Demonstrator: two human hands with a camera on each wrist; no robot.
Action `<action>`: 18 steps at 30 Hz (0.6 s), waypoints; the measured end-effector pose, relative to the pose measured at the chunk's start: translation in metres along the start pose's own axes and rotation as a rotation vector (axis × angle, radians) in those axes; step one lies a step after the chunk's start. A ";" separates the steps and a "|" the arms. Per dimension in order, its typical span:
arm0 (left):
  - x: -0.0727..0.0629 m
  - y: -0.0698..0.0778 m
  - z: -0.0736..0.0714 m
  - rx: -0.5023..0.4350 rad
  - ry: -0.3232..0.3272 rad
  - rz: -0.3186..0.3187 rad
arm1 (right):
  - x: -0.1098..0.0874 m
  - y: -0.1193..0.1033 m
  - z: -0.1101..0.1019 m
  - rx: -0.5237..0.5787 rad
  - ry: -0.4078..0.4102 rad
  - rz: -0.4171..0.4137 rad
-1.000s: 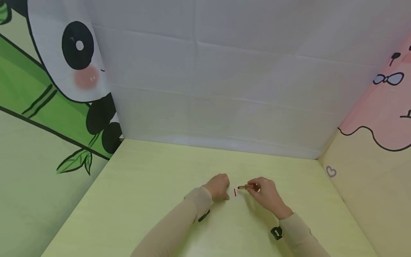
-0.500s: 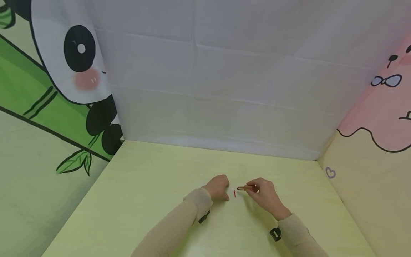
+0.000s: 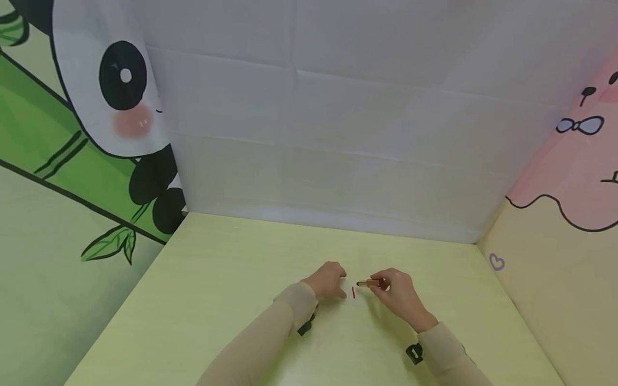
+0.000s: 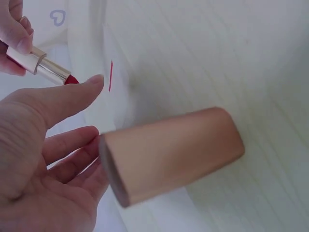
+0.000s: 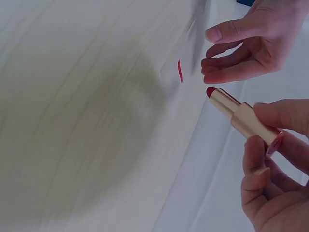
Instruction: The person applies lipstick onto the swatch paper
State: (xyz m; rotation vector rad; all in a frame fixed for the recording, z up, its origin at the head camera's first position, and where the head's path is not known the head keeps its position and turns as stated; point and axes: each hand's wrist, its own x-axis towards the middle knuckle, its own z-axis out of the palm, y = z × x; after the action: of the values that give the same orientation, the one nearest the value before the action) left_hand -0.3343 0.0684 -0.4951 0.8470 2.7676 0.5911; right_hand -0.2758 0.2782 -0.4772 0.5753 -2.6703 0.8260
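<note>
My right hand (image 3: 401, 295) pinches an uncapped lipstick (image 5: 241, 113) by its gold base. Its red tip (image 5: 211, 92) points left, toward my other hand, close beside a short red stroke (image 3: 353, 292) on a small white sheet (image 3: 356, 302). My left hand (image 3: 328, 280) hovers at the left side of that stroke. In the right wrist view, its thumb and fingers are parted, with nothing between them. A rose-gold lipstick cap (image 4: 174, 154) shows large beside the left fingertips in the left wrist view; from the head, the left hand and sleeve hide it.
The pale yellow table (image 3: 232, 268) extends around both hands. A white cloth backdrop (image 3: 309, 134) rises behind it, with a panda-painted wall (image 3: 125, 123) at left and a pink and cream wall (image 3: 565, 214) at right.
The left fingers have spread slightly, and more of the white sheet shows around the red stroke. The right hand keeps its hold on the lipstick, nearly still. The head view has tilted up slightly.
</note>
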 end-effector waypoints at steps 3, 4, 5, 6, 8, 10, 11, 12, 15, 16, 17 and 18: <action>-0.004 -0.001 -0.007 -0.042 0.000 -0.003 | 0.002 -0.001 0.003 0.013 -0.007 0.006; -0.006 -0.003 -0.009 -0.054 0.003 -0.006 | 0.002 -0.002 0.004 0.016 -0.012 0.010; -0.007 -0.004 -0.011 -0.062 0.007 -0.009 | 0.003 -0.004 0.005 0.018 -0.017 0.013; -0.009 -0.007 -0.012 -0.068 0.015 -0.008 | 0.003 -0.005 0.006 0.019 -0.020 0.016; -0.012 -0.013 -0.015 -0.094 0.032 -0.015 | 0.004 -0.007 0.008 0.022 -0.022 0.019; -0.015 -0.021 -0.019 -0.128 0.047 -0.025 | 0.005 -0.010 0.010 0.022 -0.017 0.014; -0.017 -0.024 -0.021 -0.142 0.054 -0.027 | 0.005 -0.011 0.011 0.024 -0.012 0.011; -0.018 -0.029 -0.022 -0.152 0.059 -0.033 | 0.006 -0.012 0.012 0.026 -0.009 0.008; -0.024 -0.042 -0.024 -0.147 0.062 -0.044 | 0.008 -0.014 0.016 0.041 -0.006 0.000; -0.026 -0.047 -0.024 -0.140 0.061 -0.045 | 0.009 -0.016 0.017 0.044 -0.007 -0.004; -0.028 -0.050 -0.024 -0.131 0.057 -0.047 | 0.010 -0.017 0.019 0.049 -0.010 -0.006; -0.031 -0.054 -0.023 -0.122 0.049 -0.051 | 0.011 -0.018 0.020 0.050 -0.014 -0.010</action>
State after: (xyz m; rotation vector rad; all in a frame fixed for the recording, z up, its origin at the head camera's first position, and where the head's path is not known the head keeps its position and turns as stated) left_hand -0.3428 0.0022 -0.4952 0.7432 2.7540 0.7724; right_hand -0.2803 0.2496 -0.4808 0.6076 -2.6643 0.8915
